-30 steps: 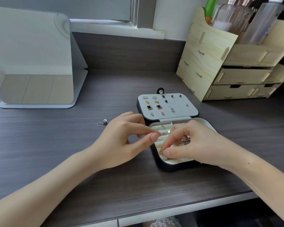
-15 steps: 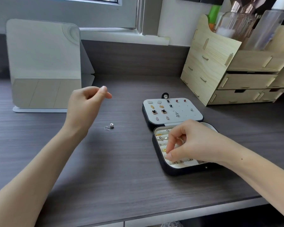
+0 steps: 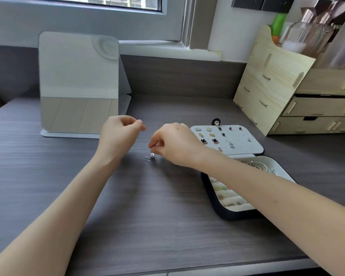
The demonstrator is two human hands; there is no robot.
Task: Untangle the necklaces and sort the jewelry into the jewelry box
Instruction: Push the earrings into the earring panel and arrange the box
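Right hand (image 3: 175,146) has crossed from jewelry box (image 3: 227,216) to earring (image 3: 150,156), perhaps touching.

Bare left hand (image 3: 120,134), bare right hand (image 3: 177,146) with small mole, bare forearms (image 3: 68,206)

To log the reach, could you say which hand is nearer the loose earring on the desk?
Right hand, fingertips just above the earring; left hand farther off, beyond and left.
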